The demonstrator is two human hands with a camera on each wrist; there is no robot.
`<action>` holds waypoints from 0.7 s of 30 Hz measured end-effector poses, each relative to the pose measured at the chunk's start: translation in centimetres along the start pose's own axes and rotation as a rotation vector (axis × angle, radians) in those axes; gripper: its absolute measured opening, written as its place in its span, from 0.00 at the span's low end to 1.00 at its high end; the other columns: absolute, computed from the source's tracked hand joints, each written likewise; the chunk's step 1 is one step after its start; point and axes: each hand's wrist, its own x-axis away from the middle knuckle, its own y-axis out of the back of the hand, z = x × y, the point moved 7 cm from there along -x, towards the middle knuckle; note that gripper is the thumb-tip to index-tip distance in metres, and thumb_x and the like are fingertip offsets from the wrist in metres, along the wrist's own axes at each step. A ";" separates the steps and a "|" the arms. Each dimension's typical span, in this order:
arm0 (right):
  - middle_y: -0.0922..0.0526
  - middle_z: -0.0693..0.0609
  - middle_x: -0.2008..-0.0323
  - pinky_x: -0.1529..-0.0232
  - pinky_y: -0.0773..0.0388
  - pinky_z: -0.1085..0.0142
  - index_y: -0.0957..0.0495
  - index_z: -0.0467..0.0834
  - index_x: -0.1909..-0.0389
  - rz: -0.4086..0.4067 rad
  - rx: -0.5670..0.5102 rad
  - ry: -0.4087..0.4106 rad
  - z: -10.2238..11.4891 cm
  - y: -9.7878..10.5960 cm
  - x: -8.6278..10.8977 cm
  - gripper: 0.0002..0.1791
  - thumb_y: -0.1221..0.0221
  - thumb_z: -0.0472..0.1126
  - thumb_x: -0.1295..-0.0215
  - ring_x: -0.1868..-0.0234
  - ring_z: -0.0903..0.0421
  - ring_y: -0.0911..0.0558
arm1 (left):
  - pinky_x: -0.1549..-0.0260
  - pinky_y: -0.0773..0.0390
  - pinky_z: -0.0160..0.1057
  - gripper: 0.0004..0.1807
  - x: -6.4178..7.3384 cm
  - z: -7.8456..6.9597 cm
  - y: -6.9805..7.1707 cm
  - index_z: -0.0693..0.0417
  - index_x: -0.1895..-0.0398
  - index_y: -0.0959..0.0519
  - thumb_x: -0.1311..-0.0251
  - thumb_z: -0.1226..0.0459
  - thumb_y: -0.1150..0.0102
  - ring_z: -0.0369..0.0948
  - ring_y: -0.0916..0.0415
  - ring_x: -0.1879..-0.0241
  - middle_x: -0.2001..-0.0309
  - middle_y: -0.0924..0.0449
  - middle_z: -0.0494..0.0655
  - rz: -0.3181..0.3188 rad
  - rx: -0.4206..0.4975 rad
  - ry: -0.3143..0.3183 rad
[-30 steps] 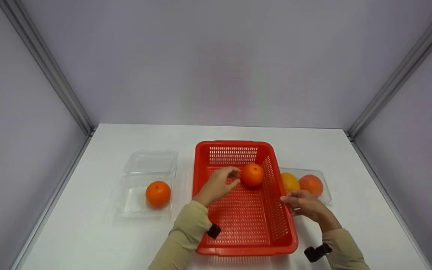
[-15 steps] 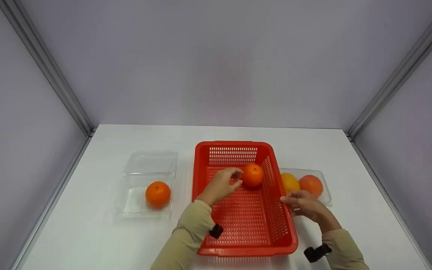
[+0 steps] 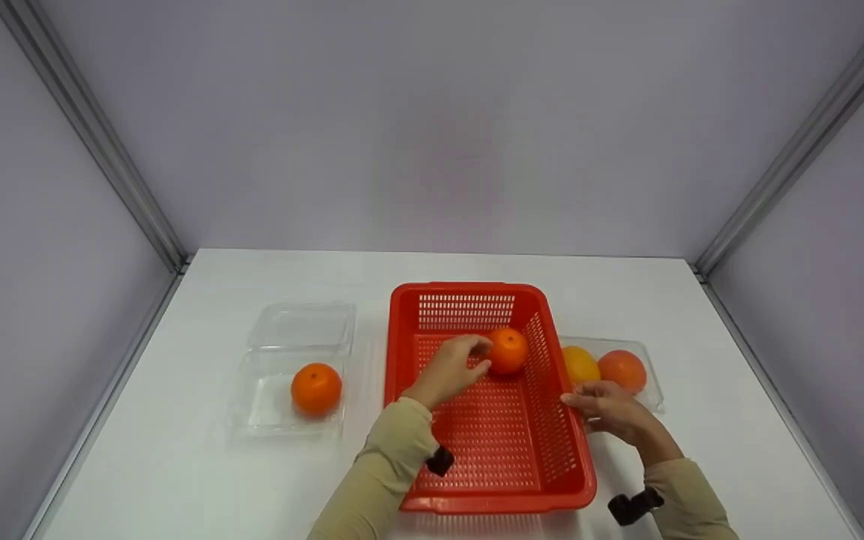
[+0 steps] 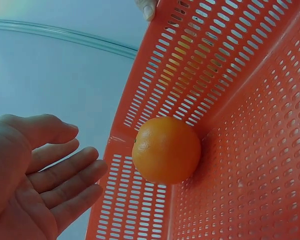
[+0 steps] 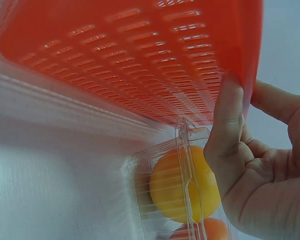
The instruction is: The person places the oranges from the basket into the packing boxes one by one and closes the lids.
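Note:
A red perforated basket [image 3: 488, 450] stands on the table, one orange [image 3: 509, 352] inside against its far right wall. My left hand [image 3: 451, 369] hovers over the basket, just left of that orange. In the left wrist view, a gap separates the loosely bent fingers of the left hand [image 4: 55, 175] from the orange [image 4: 167, 150]; nothing is held. My right hand [image 3: 612, 409] pinches the basket's right rim. The right wrist view shows the thumb and fingers of the right hand [image 5: 265, 170] on either side of the basket wall [image 5: 155, 60].
Right of the basket, a clear plastic container [image 3: 653, 386] holds a yellow-orange fruit [image 3: 580, 365] and a reddish-orange fruit [image 3: 622, 370]. To the left lies a clear clamshell box [image 3: 271, 409], lid raised back, with another orange [image 3: 316, 389] in it. Walls enclose the white table [image 3: 154, 465].
My left hand has drifted slightly right, closer to the orange in the basket. The right hand keeps its place on the rim, and the basket stays where it was.

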 end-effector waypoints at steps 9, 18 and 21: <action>0.23 0.61 0.74 0.68 0.17 0.67 0.28 0.48 0.72 -0.002 -0.028 -0.011 -0.1 0.0 0.0 0.09 0.43 0.46 0.32 0.71 0.64 0.20 | 0.41 0.23 0.44 0.16 -0.5 0.1 -0.5 0.62 0.44 0.25 0.34 0.67 0.46 0.47 0.23 0.44 0.45 0.21 0.55 0.005 0.019 -0.006; 0.21 0.61 0.74 0.67 0.17 0.67 0.27 0.49 0.71 -0.001 -0.025 -0.007 -0.3 0.3 -0.2 0.08 0.43 0.46 0.32 0.70 0.64 0.20 | 0.40 0.23 0.42 0.18 -1.2 0.6 -1.2 0.58 0.41 0.26 0.33 0.65 0.46 0.45 0.25 0.42 0.42 0.23 0.52 0.031 -0.074 0.047; 0.21 0.61 0.73 0.67 0.17 0.67 0.26 0.49 0.70 0.004 -0.024 -0.005 -0.4 0.2 -0.2 0.08 0.43 0.46 0.32 0.70 0.64 0.19 | 0.41 0.23 0.42 0.18 -1.5 0.6 -1.5 0.58 0.41 0.26 0.33 0.65 0.46 0.45 0.25 0.42 0.42 0.23 0.51 0.041 -0.115 0.050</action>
